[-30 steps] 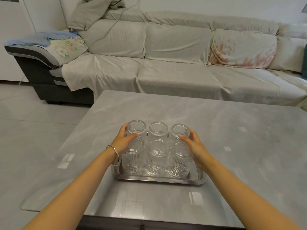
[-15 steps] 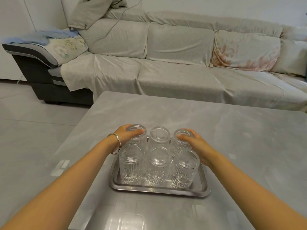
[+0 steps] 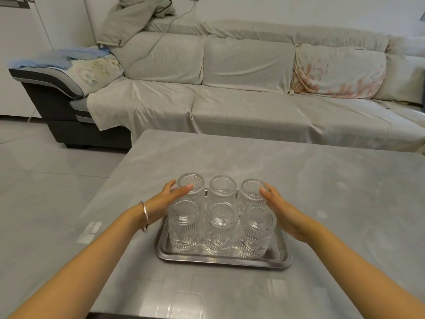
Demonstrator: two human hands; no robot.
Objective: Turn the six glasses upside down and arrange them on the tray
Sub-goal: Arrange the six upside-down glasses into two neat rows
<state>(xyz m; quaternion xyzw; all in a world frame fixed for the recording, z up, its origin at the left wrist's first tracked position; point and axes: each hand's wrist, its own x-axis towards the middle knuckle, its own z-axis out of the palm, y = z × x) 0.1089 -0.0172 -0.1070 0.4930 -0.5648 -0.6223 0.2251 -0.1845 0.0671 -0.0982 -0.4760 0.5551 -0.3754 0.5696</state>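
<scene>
Six ribbed clear glasses stand upside down in two rows of three on a steel tray (image 3: 224, 261). My left hand (image 3: 165, 201) cups the back-left glass (image 3: 190, 187), thumb on its far left side and a finger across its near top edge. My right hand (image 3: 282, 212) cups the back-right glass (image 3: 251, 192) from the right, fingertips at its top edge. The back-middle glass (image 3: 222, 187) and the front row, left (image 3: 184, 224), middle (image 3: 222, 226) and right (image 3: 257, 229), are untouched. A silver bangle sits on my left wrist.
The tray lies near the front left of a grey marble-look table (image 3: 322, 192). Beyond the table's far edge runs a long sofa (image 3: 230, 93) under a beige cover. Grey tiled floor (image 3: 46, 180) lies to the left.
Both hands have stayed on the two back corner glasses, and their fingers have slid a little from the tops to the sides. The glasses have kept their places on the tray.
</scene>
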